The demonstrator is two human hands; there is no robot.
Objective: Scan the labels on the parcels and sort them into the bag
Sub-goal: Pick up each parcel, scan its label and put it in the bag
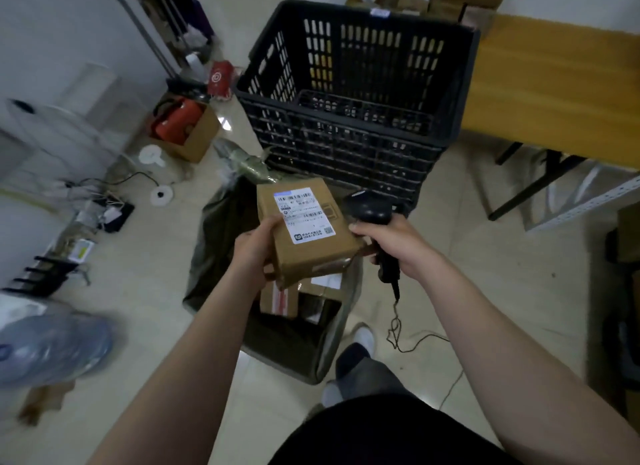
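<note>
Above the open dark bag (221, 243) on the floor, the left hand (254, 248) grips a cardboard parcel (308, 229) by its left edge, fingers wrapped under, thumb on top, white label (304, 217) facing up. Just right of the parcel, the right hand (394, 245) is clenched around a black scanner (372, 212), its head touching the parcel's right edge. More parcels (294, 296) lie inside the bag. A black crate (349, 94) stands just beyond the bag
</note>
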